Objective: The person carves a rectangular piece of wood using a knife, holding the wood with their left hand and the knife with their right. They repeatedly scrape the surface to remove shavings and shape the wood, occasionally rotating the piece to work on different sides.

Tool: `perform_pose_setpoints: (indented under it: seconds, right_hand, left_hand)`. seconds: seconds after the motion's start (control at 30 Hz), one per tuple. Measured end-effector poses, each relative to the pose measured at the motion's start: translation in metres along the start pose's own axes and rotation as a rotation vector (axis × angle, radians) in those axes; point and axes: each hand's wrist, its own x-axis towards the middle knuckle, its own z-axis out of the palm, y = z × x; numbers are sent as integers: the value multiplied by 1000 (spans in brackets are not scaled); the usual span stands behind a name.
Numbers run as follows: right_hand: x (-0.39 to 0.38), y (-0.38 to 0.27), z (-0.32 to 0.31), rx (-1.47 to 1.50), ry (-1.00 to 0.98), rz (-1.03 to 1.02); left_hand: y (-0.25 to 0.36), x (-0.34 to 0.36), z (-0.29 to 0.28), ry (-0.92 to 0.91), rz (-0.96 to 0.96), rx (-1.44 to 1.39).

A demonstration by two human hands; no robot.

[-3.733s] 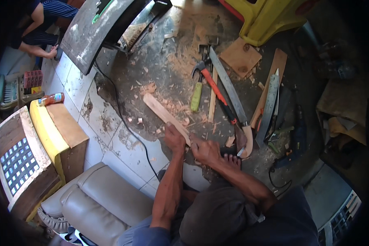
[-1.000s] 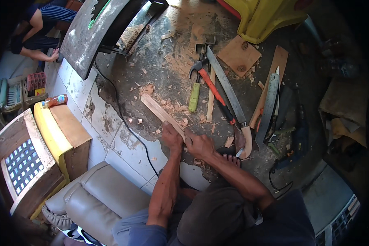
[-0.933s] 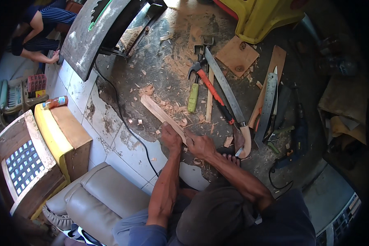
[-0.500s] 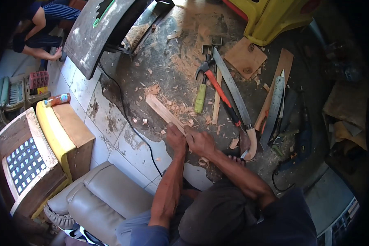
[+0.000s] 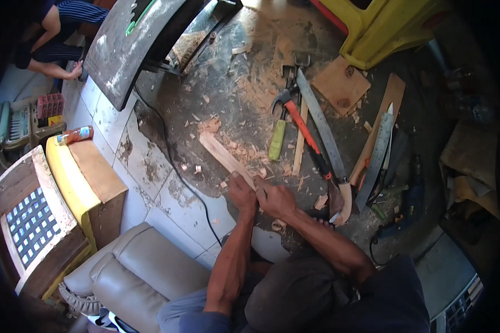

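A pale, flat wooden strip (image 5: 226, 154) slants away from me over the floor, its far end among curled shavings. My left hand (image 5: 242, 194) is closed around its near part. Close beside it, my right hand (image 5: 276, 200) is closed at the strip's near end, knuckles up. The hands hide that end, and no tool shows between them. To the right of the strip lie a green-handled tool (image 5: 276, 140), a claw hammer (image 5: 304, 129) with a red and black handle, and a long curved machete (image 5: 322, 125) with a wooden grip.
Another broad blade (image 5: 376, 150) and a wooden board (image 5: 386, 105) lie further right, near a power drill (image 5: 411, 205). A square wood piece (image 5: 341, 86) is by a yellow plastic stool (image 5: 372, 33). A black cable (image 5: 178, 172) crosses the tiles. Another person's hand (image 5: 76, 70) shows far left.
The view has shifted slightly, so the floor tools appear a little further right and lower. Both my hands keep their hold on the strip, nearly unmoved.
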Motion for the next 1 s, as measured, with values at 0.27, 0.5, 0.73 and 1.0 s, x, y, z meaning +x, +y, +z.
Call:
perform_pose_setpoints:
  seconds: [0.27,0.5,0.73,1.0]
  right_hand:
    - [7,-15,-8,3,-70,76]
    - [8,-6,-8,58,-60,21]
    - [-14,-1,-17,13,-59,44]
    - [-32,4,-23,22,-88,39]
  left_hand:
    - [-7,-2,-5,-8,-21,34]
    - [0,-1,-8,4,-28,17]
    - [-7,-5,-7,-22,-100,-54]
    - [1,-3,-6,20,-38,-18]
